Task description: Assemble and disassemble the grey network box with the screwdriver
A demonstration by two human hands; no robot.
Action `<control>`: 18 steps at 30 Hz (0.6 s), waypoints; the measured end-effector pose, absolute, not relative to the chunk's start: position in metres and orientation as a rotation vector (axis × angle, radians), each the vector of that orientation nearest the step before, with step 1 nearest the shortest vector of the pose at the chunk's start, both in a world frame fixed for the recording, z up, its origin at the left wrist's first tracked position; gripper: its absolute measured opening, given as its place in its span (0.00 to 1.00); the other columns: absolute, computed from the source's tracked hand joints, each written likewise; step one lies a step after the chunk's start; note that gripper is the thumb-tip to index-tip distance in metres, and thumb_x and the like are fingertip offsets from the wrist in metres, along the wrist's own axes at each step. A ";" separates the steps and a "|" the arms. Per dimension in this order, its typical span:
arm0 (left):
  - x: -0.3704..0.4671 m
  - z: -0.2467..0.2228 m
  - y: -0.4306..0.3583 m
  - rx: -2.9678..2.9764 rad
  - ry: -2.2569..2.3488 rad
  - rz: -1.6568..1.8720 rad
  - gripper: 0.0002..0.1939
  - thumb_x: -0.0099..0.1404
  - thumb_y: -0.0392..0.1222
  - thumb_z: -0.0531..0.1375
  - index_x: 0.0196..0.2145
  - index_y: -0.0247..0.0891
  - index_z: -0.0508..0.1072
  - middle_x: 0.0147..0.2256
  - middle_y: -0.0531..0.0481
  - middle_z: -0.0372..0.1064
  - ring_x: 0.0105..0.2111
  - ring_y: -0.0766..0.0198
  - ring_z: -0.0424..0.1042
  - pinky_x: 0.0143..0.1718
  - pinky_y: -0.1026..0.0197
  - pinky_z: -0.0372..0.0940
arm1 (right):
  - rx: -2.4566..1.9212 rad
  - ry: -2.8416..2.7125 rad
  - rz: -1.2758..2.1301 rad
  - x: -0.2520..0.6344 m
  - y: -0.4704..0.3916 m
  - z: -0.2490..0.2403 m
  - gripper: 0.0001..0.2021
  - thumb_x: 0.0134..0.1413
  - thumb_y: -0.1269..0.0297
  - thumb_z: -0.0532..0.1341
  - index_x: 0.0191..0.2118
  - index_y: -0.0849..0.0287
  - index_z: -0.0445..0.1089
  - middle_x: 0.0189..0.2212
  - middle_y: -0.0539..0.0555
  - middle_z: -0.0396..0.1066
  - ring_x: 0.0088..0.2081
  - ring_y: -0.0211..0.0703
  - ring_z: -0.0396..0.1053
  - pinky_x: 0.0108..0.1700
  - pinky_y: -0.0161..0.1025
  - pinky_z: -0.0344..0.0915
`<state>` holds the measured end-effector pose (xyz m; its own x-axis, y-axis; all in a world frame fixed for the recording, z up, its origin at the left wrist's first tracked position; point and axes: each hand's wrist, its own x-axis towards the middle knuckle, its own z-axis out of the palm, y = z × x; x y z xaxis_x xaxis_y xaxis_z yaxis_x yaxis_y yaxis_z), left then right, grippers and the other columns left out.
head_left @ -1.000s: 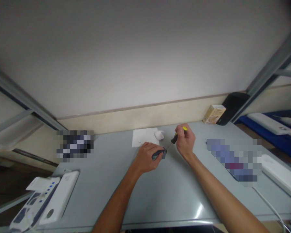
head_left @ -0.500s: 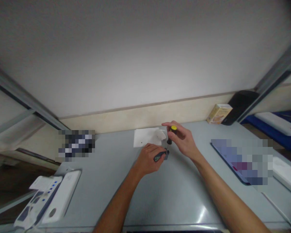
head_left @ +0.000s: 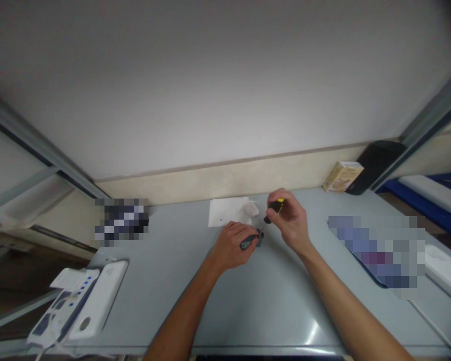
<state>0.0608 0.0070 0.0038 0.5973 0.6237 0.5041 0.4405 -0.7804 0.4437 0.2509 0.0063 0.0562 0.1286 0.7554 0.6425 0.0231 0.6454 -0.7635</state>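
My right hand (head_left: 291,220) is closed around the handle of a black and yellow screwdriver (head_left: 273,210), which tilts with its thin shaft pointing down and left. My left hand (head_left: 235,245) is closed on a small dark object with a greenish face (head_left: 248,241), holding it low over the table. The screwdriver's tip is at the right end of that object; I cannot tell whether it touches. Behind my left hand lies a white sheet of paper (head_left: 225,210) with a tiny dark speck on it. A crumpled whitish piece (head_left: 251,208) rests at the sheet's right side.
The grey table (head_left: 248,311) runs back to a wall. A yellow box (head_left: 343,176) and a black case (head_left: 378,163) stand at the back right. A blurred-out tablet-like item (head_left: 372,250) lies on the right. A power strip (head_left: 62,306) and a white slab (head_left: 99,301) are at the left.
My right hand has moved slightly right, and the screwdriver has gone from nearly upright to leaning right. My left hand still holds the dark object in about the same place.
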 end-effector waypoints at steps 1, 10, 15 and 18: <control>0.061 0.004 0.007 2.555 0.875 0.955 0.07 0.70 0.39 0.57 0.44 0.43 0.75 0.43 0.48 0.80 0.43 0.59 0.77 0.49 0.53 0.65 | -0.736 -1.341 0.656 0.251 0.006 0.055 0.10 0.58 0.59 0.67 0.45 0.53 0.72 0.35 0.53 0.68 0.37 0.44 0.67 0.36 0.39 0.66; 0.060 0.002 0.010 2.571 0.880 0.952 0.06 0.70 0.44 0.61 0.43 0.43 0.76 0.42 0.49 0.80 0.42 0.59 0.77 0.48 0.53 0.65 | -0.723 -1.264 0.678 0.252 0.009 0.044 0.14 0.60 0.54 0.64 0.49 0.52 0.69 0.43 0.55 0.70 0.40 0.46 0.69 0.42 0.44 0.68; 0.060 -0.001 0.010 2.576 0.901 0.937 0.07 0.71 0.44 0.60 0.44 0.44 0.76 0.43 0.49 0.80 0.43 0.59 0.77 0.48 0.53 0.66 | -0.778 -1.183 0.676 0.252 0.009 0.041 0.13 0.62 0.58 0.63 0.51 0.52 0.71 0.40 0.54 0.72 0.39 0.45 0.71 0.41 0.44 0.68; 0.059 -0.002 0.010 2.581 0.904 0.933 0.07 0.71 0.44 0.60 0.44 0.44 0.77 0.44 0.49 0.80 0.43 0.59 0.77 0.48 0.53 0.66 | -0.730 -1.162 0.721 0.250 0.009 0.039 0.14 0.66 0.56 0.58 0.53 0.53 0.69 0.39 0.56 0.74 0.38 0.47 0.72 0.42 0.47 0.69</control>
<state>0.0595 0.0100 -0.0020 0.6022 0.6306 0.4895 0.4694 -0.7757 0.4218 0.2504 0.0090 0.0390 0.2381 0.8105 0.5352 -0.1194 0.5713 -0.8120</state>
